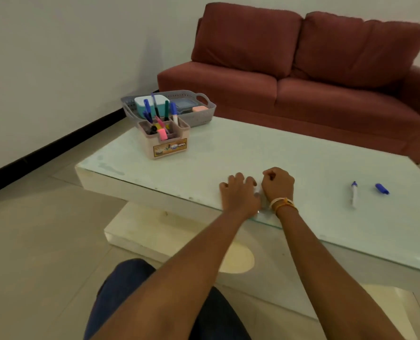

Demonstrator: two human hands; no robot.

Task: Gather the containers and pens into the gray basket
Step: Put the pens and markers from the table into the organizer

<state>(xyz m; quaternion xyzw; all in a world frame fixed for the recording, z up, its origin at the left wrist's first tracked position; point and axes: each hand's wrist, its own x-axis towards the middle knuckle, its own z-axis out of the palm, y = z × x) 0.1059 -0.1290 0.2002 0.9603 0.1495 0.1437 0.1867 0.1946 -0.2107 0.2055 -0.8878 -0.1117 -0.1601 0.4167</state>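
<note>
Both hands rest near the front edge of the pale glass-topped coffee table [265,153], a little right of the frame's centre. The left hand [238,192] lies palm down with its fingers curled loosely, and the right hand [277,184], with thin cord bracelets [283,203] at the wrist, is bunched into a loose fist just beside it; whether either hand has hold of anything between them cannot be told, since the spot where they meet is hidden. In the upper left part of the table, at its far corner, sits the gray perforated plastic basket with handles [204,114]. Inside it are a teal container with a white lid [140,104], a clear lidded plastic box [185,104] and a small pink rounded box [200,109]. Directly in front of the basket, touching or nearly touching it, stands a beige plastic desk organizer with a printed label [167,146], filled with upright blue, green and pink markers [152,110]. At the right of the frame, well apart from the basket, a white marker with a blue tip [354,193] lies uncapped on the glass, and its loose blue cap [382,188] lies near it, further right. A dark red fabric sofa [302,69] fills the upper right behind the table, and a white wall with black skirting runs along the left.
</note>
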